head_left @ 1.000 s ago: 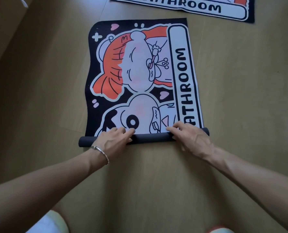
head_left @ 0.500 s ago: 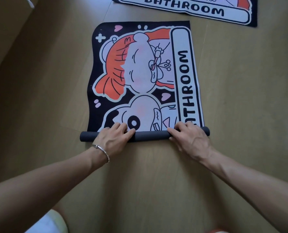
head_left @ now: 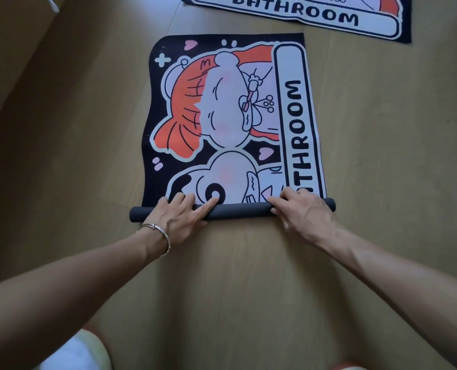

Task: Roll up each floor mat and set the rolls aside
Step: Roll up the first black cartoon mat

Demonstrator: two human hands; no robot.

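Rolling the near mat (head_left: 230,116) on the floor (head_left: 248,289): left hand (head_left: 179,217) and right hand (head_left: 302,212), fingers spread, pressed on the roll (head_left: 238,210), which had advanced slightly; most remained flat. A second mat (head_left: 302,14) lay beyond.

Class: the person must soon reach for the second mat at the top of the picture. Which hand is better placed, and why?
The right hand, probably. It rests on the right part of the roll, and the second mat lies toward the upper right. The left hand would have to cross the open mat.
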